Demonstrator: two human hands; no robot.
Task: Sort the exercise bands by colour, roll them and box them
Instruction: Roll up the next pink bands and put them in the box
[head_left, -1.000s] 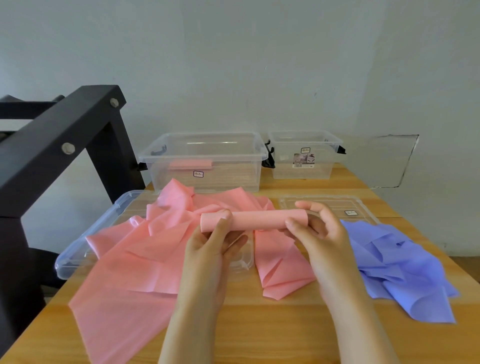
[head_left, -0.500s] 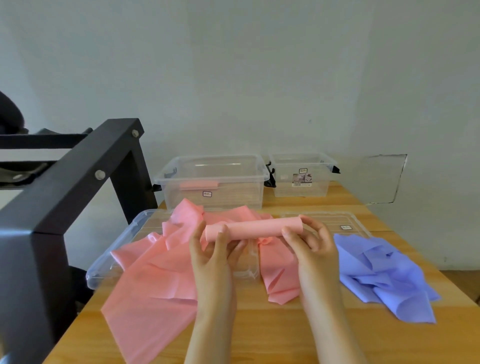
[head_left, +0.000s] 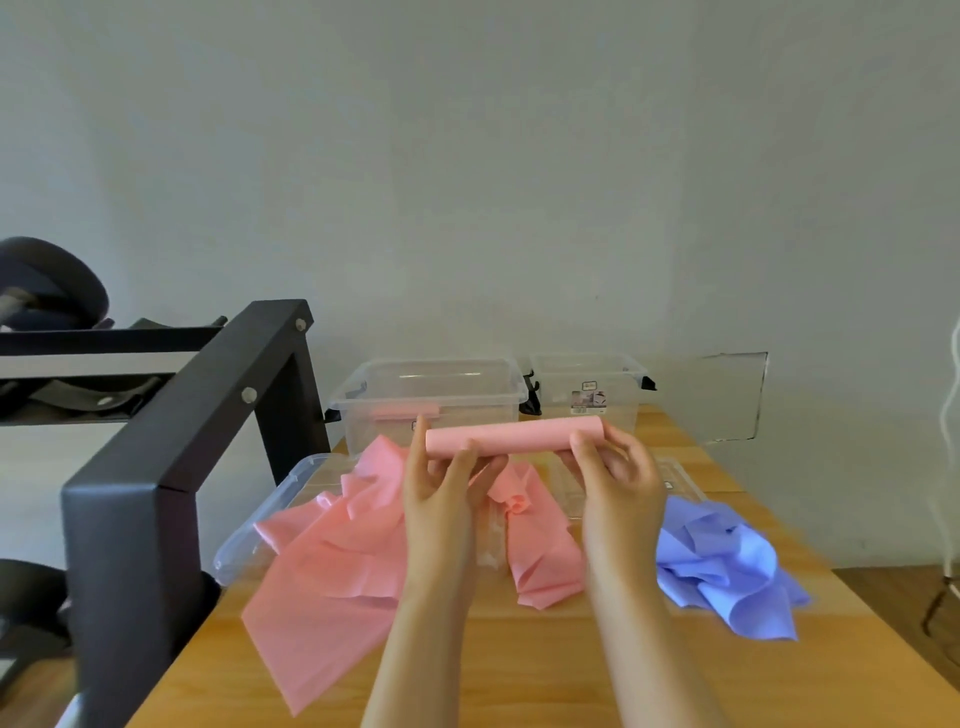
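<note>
Now the big box (head_left: 467, 397) stands at the back of the surface (head_left: 519, 670) with a second roll (head_left: 408, 412), pink, lying inside against its front wall. The small box (head_left: 556, 389) sits just beside it on the right and carries a label (head_left: 587, 402); what is inside it cannot be told. Two clear lids lie flat nearer the person: the left lid (head_left: 260, 525) is partly under the loose pink bands (head_left: 332, 566), and the right lid (head_left: 680, 480) lies by the heap of blue bands (head_left: 727, 571).

The roll (head_left: 519, 435), pink and tight, is held level in the air in front of the big box's front wall. The left hand (head_left: 441, 499) has its grip round the roll's left end, thumb in front and fingers behind. The right hand (head_left: 618, 483) has its grip curled on the right end.

Half a second ago the roll sat lower, over the pink bands and below the boxes. It has since come up and towards the big box. Both grips are as they were. The view has tipped up, so more wall and more of the black rack (head_left: 171, 467) show.
</note>
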